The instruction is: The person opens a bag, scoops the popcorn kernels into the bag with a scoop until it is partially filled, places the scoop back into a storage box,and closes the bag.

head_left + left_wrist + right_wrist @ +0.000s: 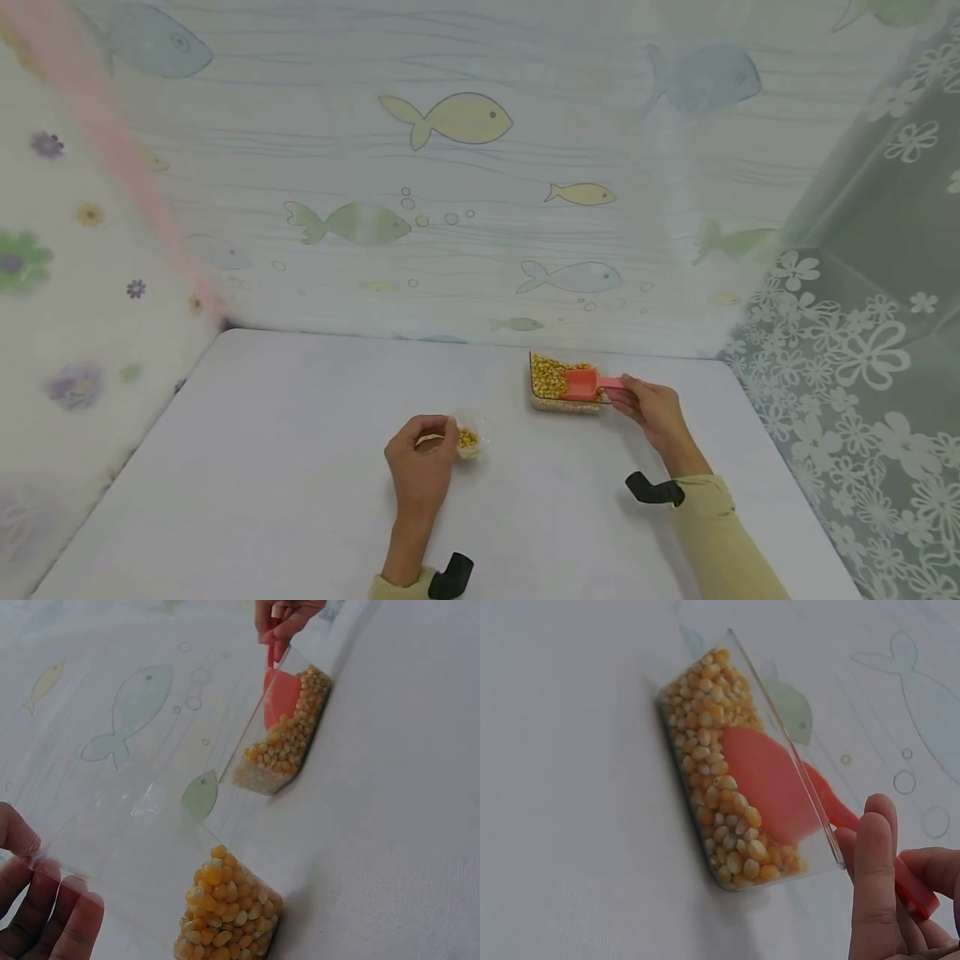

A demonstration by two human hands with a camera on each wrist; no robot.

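Gripping a red scoop [581, 385], the right hand [651, 410] holds it among corn kernels [548, 377] in a clear container [566, 407] toward the far right of the table [285, 467]. Nearer and to the left, the left hand [423, 462] pinches a clear bag [139, 808] partly filled with kernels.

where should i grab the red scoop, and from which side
Probably the handle, coming from the right: it juts past the clear container, while the scoop's bowl sits among corn kernels. The right hand holds it there.
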